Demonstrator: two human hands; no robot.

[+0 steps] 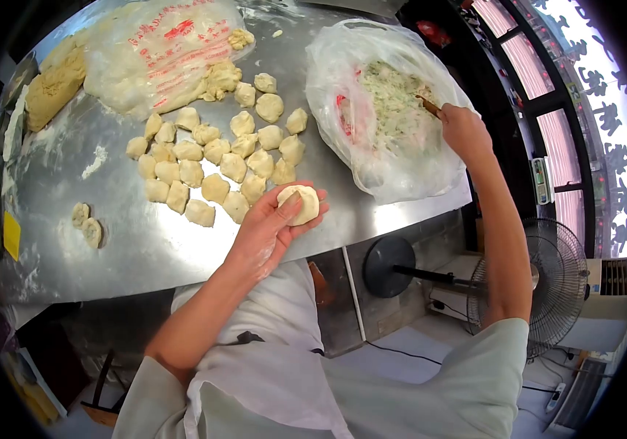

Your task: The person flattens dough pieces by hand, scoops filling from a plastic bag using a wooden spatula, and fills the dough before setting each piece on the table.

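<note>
My left hand (271,228) holds a round, flattened piece of dough (303,208) on its palm and fingers, the thumb pressed onto it, by the table's front edge. My right hand (465,133) is wrapped round a brown stick-like tool (427,104); its far end meets the pale, green-flecked filling (394,91). That filling lies in a container lined with a translucent plastic bag (335,55), whose sides hide the container. To its left, many lumps of dough (215,188) sit in loose rows on the metal table (130,256).
A plastic bag with red print (174,44) covers dough at the back left, beside a larger dough mass (53,91). Two small rounds (91,233) lie at the left. A standing fan (547,282) is at the right, beyond the table edge.
</note>
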